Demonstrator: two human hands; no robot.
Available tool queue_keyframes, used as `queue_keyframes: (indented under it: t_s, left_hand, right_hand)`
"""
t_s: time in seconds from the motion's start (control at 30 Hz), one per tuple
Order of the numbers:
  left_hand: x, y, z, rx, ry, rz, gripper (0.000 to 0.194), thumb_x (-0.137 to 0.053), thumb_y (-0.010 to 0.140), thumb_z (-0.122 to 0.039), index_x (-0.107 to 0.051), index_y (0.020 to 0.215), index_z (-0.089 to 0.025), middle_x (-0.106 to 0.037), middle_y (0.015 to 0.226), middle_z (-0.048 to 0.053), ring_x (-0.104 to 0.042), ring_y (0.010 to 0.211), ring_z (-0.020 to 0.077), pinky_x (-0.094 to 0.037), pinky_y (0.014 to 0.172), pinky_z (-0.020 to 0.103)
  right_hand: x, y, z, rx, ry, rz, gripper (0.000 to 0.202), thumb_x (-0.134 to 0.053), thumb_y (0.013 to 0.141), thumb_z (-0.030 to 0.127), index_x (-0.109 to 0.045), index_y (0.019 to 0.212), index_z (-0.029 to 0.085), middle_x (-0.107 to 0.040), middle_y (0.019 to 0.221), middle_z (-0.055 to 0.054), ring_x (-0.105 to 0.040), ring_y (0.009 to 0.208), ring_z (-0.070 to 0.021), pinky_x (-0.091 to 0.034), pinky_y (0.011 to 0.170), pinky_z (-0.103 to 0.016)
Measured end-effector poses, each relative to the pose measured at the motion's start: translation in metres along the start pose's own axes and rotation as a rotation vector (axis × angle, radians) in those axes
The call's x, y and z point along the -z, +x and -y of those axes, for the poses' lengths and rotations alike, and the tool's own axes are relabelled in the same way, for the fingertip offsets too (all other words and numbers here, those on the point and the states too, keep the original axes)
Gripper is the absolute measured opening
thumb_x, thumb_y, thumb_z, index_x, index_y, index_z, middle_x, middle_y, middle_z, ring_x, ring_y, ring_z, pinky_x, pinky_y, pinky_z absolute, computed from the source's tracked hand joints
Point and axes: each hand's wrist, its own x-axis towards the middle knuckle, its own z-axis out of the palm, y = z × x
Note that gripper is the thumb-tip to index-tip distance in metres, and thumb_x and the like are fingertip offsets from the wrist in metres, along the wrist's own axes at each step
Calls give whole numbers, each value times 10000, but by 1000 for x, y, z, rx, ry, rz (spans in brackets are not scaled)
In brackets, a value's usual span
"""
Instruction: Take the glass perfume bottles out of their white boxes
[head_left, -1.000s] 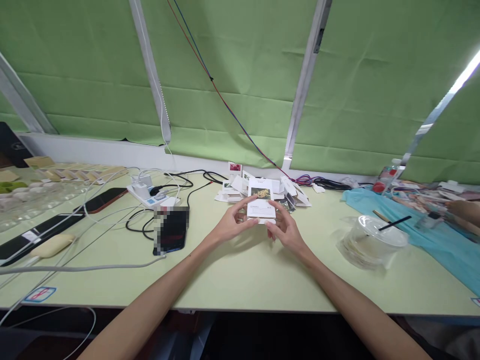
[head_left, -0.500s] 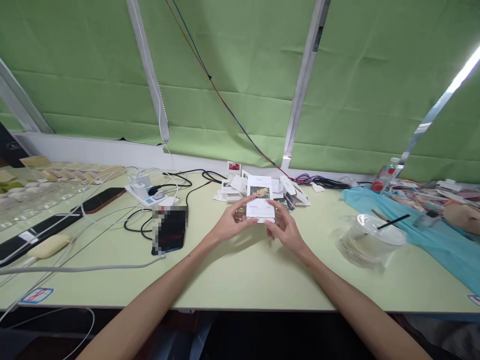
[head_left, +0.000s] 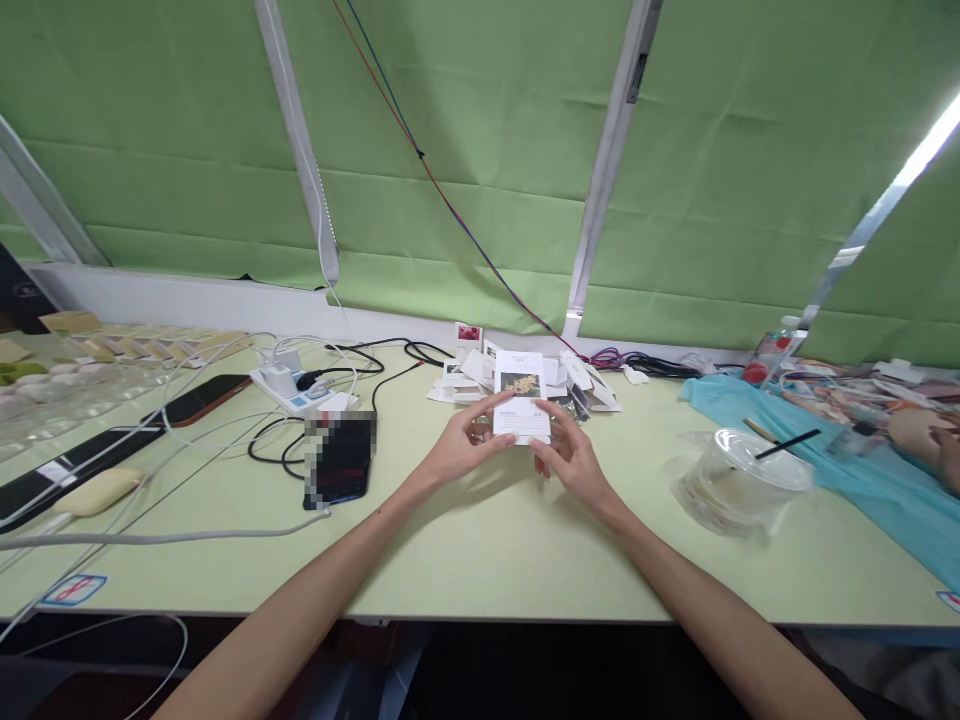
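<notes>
Between my two hands is a white printed card [head_left: 523, 418] with small text and a photo of yellow flowers. Its lower part seems folded or layered; I cannot tell whether it is a flat card or a thin box. My left hand [head_left: 474, 440] pinches its left edge, thumb on the front near the bottom. On the opposite edge, my right hand [head_left: 566, 450] grips with thumb and index finger, the other fingers curled beneath. Just behind it lies a pile of similar white cards or small boxes [head_left: 590, 384], partly covered by the held one.
Left of my hands lie a blurred phone [head_left: 341, 458], a power strip [head_left: 296, 392] and tangled cables. To the right sit a clear plastic tub [head_left: 750, 475] with a black straw and a blue cloth [head_left: 840, 470]. Another person's hand [head_left: 948, 450] shows at the right edge.
My hands and the card stay practically still. Another person's hand has come into view at the far right edge.
</notes>
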Motion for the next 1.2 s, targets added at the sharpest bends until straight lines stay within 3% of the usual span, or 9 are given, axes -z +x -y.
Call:
queue_keyframes:
  t_s: [0.2,0.3,0.53,0.8,1.07,1.2]
  left_hand:
    - [0,0,2,30,19,-19,670,-730,818,-484,-554,1423,-258,-619,1199,84,-524,649,76,-492,634,231]
    - [0,-1,3,28,22,-18,668,-727,822,-490,-547,1427,-270,-611,1215,86,-537,674,87,-483,644,232]
    - [-1,-3,1,19,58,26,865,-832,713,-463,-470,1477,-277,-628,1171,77,-529,666,100,-404,545,214]
    - [-3,-3,-3,2,51,-9,776,-800,756,-460,-513,1448,-257,-654,1196,80,-518,637,85,-457,597,237]
    - [-3,-2,-1,7,-21,-12,760,-822,737,-444,-552,1422,-255,-613,1357,117,-675,814,178,-546,711,296]
    - [-3,-1,2,-6,-58,1,759,-827,734,-435,-559,1419,-250,-591,1400,127,-698,902,219,-563,775,323]
  right_hand:
    - [0,0,-1,4,-5,-7,608,-689,876,444,-453,1402,253,-675,1054,-65,-569,537,-83,-476,484,-253]
    - [0,0,0,7,-11,-13,605,-690,874,449,-461,1398,249,-677,1034,-62,-568,533,-85,-475,482,-255]
    - [0,-1,1,21,-20,-16,594,-674,886,450,-461,1402,250,-675,1009,-47,-566,532,-81,-475,488,-249]
    - [0,-1,-1,37,-31,-19,577,-661,899,442,-476,1417,271,-678,1027,-49,-553,537,-80,-491,494,-256]
    - [1,-1,-6,34,-38,-10,748,-665,901,457,-323,1554,324,-659,1185,-80,-544,577,-77,-510,516,-250]
    - [1,-1,-9,33,-62,3,720,-650,917,454,-337,1553,327,-653,1161,-70,-547,592,-82,-504,516,-245]
